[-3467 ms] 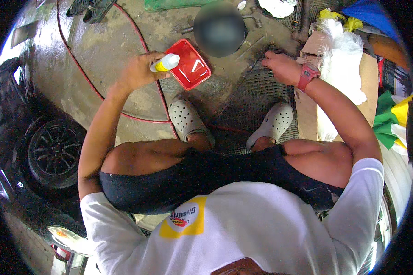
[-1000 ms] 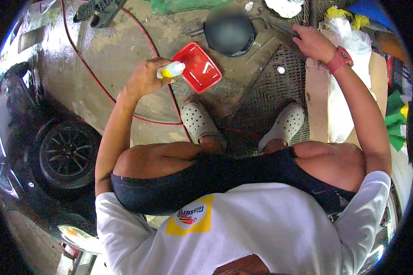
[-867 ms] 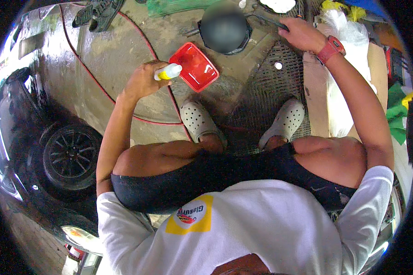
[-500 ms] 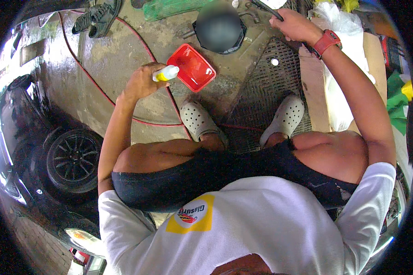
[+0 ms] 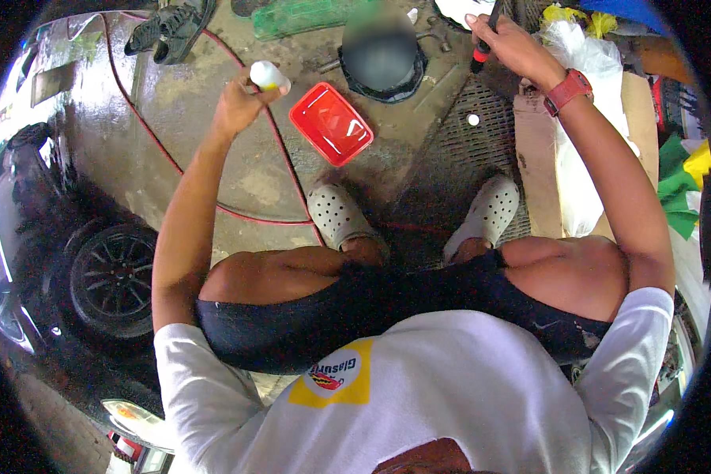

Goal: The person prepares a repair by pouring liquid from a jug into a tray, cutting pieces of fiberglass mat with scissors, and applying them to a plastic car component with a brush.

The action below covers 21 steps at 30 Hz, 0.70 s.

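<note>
My left hand [image 5: 241, 101] is wrapped round a small white bottle [image 5: 265, 75] with a yellow label, held upper left of a red rectangular tray [image 5: 308, 126]. Liquid or a wet shine shows inside the tray. At the top right, my right hand [image 5: 517, 51] grips a black stick-like handle [image 5: 494, 17] with a red band near its lower end. The handle's upper part runs out of the picture, so its kind is not clear. A white rounded thing [image 5: 454, 9] shows beside it, cut off by the edge.
A dark many-sided basin [image 5: 383, 91], partly blurred, lies beyond the tray. A small white cap [image 5: 472, 120] rests on the floor grating [image 5: 450, 158]. Red hose [image 5: 280, 150] crosses the floor at left, near a black car wheel [image 5: 114, 280]. Cardboard [image 5: 537, 150] lies at right.
My left hand has moved up and left, taking the bottle away from the tray. In my right hand the black handle has swung to a steeper slant, and the white rounded thing has come into view.
</note>
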Tool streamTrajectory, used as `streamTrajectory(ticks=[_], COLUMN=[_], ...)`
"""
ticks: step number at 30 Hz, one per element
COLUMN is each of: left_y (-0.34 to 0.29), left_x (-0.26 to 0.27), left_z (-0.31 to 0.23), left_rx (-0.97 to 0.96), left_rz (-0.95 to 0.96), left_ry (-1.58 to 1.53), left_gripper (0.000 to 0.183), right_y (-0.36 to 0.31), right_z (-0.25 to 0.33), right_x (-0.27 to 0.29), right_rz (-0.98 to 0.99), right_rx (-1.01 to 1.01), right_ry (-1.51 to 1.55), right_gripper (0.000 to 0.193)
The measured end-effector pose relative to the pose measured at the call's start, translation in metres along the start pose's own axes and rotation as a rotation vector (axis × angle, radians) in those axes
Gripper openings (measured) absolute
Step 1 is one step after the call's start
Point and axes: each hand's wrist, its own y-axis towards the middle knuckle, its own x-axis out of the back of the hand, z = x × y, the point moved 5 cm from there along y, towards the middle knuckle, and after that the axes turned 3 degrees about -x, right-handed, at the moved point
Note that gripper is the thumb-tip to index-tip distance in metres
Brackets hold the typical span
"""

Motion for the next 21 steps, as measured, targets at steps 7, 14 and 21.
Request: streamTrajectory(ticks=[7,14,21], left_y=[0.052,0.045,0.041], left_x=[-0.033,-0.063,-0.061], left_z=[0.024,0.044,0.078], left_rx=[-0.09,-0.061,-0.126], left_rz=[-0.086,0.019,0.072], left_ry=[0.151,-0.005,-0.171], left_gripper=[0.061,0.051,0.085], right_y=[-0.043,-0.125,-0.146], right_z=[-0.016,-0.058,-0.111], right_x=[0.011,-0.042,-0.131], right_rz=[-0.133,0.333,0.232], right_rx=[0.547,0.357,0.198], right_ry=[-0.332,-0.319,-0.286], right_gripper=[0.026,0.064,0.053])
